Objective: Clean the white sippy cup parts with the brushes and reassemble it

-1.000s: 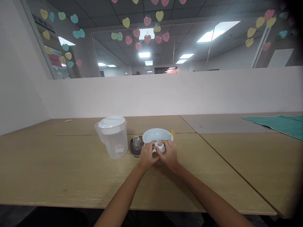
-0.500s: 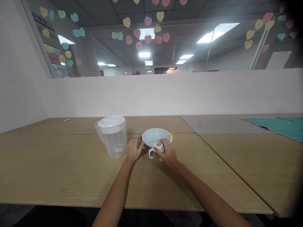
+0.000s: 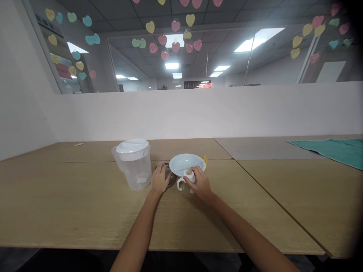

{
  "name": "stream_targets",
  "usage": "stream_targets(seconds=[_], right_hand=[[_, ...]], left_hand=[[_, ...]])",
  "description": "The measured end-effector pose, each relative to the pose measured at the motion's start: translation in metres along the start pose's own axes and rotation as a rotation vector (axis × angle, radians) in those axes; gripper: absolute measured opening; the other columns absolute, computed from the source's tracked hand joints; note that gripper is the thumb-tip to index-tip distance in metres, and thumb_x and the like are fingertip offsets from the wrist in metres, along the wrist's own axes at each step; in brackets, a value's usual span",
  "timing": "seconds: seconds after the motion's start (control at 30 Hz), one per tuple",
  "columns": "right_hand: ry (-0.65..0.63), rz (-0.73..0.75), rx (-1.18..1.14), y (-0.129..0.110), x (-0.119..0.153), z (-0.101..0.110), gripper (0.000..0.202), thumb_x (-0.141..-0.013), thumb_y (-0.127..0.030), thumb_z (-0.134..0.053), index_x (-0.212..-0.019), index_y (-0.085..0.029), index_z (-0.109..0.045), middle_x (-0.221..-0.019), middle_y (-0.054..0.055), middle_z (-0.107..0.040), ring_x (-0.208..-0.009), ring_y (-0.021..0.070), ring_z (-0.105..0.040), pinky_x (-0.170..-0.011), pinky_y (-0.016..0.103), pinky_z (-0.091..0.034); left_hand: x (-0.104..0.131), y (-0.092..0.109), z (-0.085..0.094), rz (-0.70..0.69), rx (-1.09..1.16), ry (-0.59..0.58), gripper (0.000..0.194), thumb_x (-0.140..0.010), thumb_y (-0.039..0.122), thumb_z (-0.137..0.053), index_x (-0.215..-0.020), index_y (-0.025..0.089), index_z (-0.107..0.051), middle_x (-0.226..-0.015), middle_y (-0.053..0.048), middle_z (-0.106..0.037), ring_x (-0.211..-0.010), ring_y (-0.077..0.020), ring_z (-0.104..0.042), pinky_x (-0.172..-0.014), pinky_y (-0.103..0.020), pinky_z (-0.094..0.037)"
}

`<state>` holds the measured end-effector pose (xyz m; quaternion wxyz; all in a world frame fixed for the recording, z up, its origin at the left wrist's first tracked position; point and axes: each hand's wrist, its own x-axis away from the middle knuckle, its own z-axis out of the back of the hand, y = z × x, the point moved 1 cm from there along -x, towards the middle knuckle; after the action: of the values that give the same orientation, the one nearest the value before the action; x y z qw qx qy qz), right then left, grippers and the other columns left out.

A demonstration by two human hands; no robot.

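My right hand [image 3: 200, 184] grips a baby bottle [image 3: 189, 173] by its white collar, thumb and fingers around it. The bottle has a pale teat on top and white curved handles; its clear body is hard to make out. My left hand [image 3: 160, 180] lies over the left part of a dark, round, flat piece like a lid [image 3: 171, 179], thumb and fingers apart. The hand hides much of that piece. Just behind the bottle sits a white plate [image 3: 181, 162] with a thin line across it, perhaps a slim stick.
A clear pitcher [image 3: 138, 172] with a white lid stands left of my left hand. Something yellow [image 3: 204, 160] shows at the plate's right edge. A green cloth [image 3: 334, 149] lies at the far right of the wooden table [image 3: 85, 211]. A white wall [image 3: 136, 113] rises behind.
The fingers of my left hand have shifted slightly over the dark round piece. My right hand keeps its grip on the bottle. The view has moved slightly.
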<state>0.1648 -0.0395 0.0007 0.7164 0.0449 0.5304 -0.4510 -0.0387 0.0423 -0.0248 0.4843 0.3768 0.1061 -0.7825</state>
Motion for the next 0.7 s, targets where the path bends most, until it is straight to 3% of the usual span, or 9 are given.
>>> stream_targets(seconds=[0.13,0.27,0.47,0.6,0.7], right_hand=[[0.004,0.004,-0.003,0.000,0.000,0.000,0.029,-0.083,-0.043,-0.052,-0.098,-0.018,-0.054,-0.091,0.007,-0.057,-0.087,0.0191,-0.054,-0.076,0.030,-0.044],[-0.004,-0.012,-0.015,-0.002,0.000,0.001,0.028,-0.083,-0.042,-0.051,-0.097,-0.018,-0.053,-0.090,0.006,-0.056,-0.086,0.0186,-0.054,-0.075,0.030,-0.044],[-0.020,-0.023,-0.029,-0.002,0.001,0.001,0.025,-0.083,-0.042,-0.052,-0.098,-0.022,-0.051,-0.091,0.006,-0.056,-0.086,0.0197,-0.054,-0.075,0.032,-0.045],[-0.012,-0.026,-0.029,-0.002,0.001,0.001,0.026,-0.083,-0.042,-0.052,-0.099,-0.022,-0.051,-0.091,0.006,-0.056,-0.086,0.0203,-0.055,-0.074,0.033,-0.046],[-0.007,-0.012,-0.033,-0.001,0.001,0.000,0.026,-0.083,-0.041,-0.052,-0.100,-0.021,-0.052,-0.091,0.007,-0.056,-0.087,0.0202,-0.054,-0.074,0.033,-0.046]], left_hand=[[0.001,-0.005,-0.006,0.073,0.036,-0.014,0.048,-0.082,0.041,-0.050,-0.120,0.012,-0.048,-0.132,-0.017,-0.045,-0.126,-0.0305,-0.039,-0.103,-0.049,-0.034],[0.003,-0.008,-0.009,0.055,0.066,0.013,0.046,-0.082,0.040,-0.049,-0.121,0.015,-0.047,-0.128,-0.014,-0.047,-0.122,-0.0284,-0.042,-0.103,-0.048,-0.035],[0.001,-0.002,-0.001,0.077,0.055,-0.017,0.051,-0.078,0.036,-0.055,-0.123,0.014,-0.044,-0.126,-0.015,-0.046,-0.121,-0.0312,-0.041,-0.102,-0.048,-0.034],[0.000,0.005,0.005,0.168,0.080,0.012,0.052,-0.080,0.040,-0.051,-0.124,0.013,-0.043,-0.115,-0.015,-0.048,-0.113,-0.0299,-0.045,-0.097,-0.047,-0.038],[0.001,0.009,0.006,0.225,0.105,-0.032,0.061,-0.076,0.035,-0.056,-0.129,0.012,-0.036,-0.116,-0.016,-0.046,-0.112,-0.0304,-0.046,-0.094,-0.046,-0.039]])
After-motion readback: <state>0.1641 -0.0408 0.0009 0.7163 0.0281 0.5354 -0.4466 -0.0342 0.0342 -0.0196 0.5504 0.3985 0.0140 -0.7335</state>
